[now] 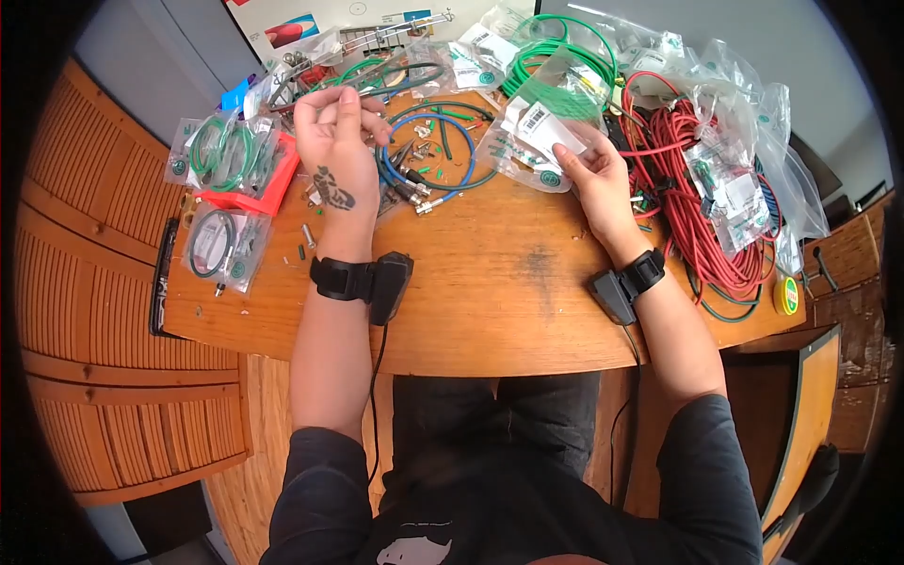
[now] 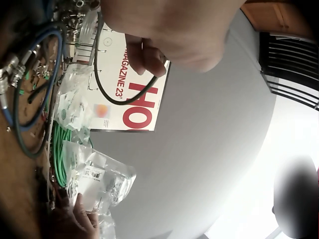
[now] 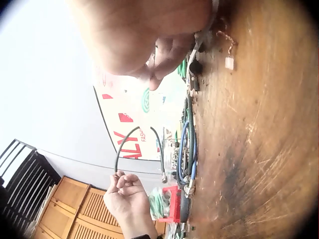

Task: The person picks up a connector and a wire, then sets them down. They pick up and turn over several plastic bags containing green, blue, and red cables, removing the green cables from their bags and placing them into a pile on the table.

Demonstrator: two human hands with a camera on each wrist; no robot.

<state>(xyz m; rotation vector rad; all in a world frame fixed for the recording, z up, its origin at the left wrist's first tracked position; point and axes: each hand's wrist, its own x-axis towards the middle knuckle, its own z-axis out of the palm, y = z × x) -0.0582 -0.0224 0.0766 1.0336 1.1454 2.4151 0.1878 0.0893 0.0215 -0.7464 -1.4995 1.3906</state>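
My left hand is raised over the back left of the table, palm turned up, fingers bent. It pinches a dark thin cable, which hangs in an arc in the left wrist view; the same cable curves up from the fingertips in the right wrist view. On the right, my right hand grips the near edge of a clear plastic bag with a white barcode label, thumb on top. The bag is held up beside a green coil. In the right wrist view its fingers are partly hidden by the palm.
A blue cable loop lies mid-table among connectors and small bits. Red cables are heaped at the right under clear bags. Behind is a green coil. At the left, bagged green cables rest on a red holder; another bag lies nearer.
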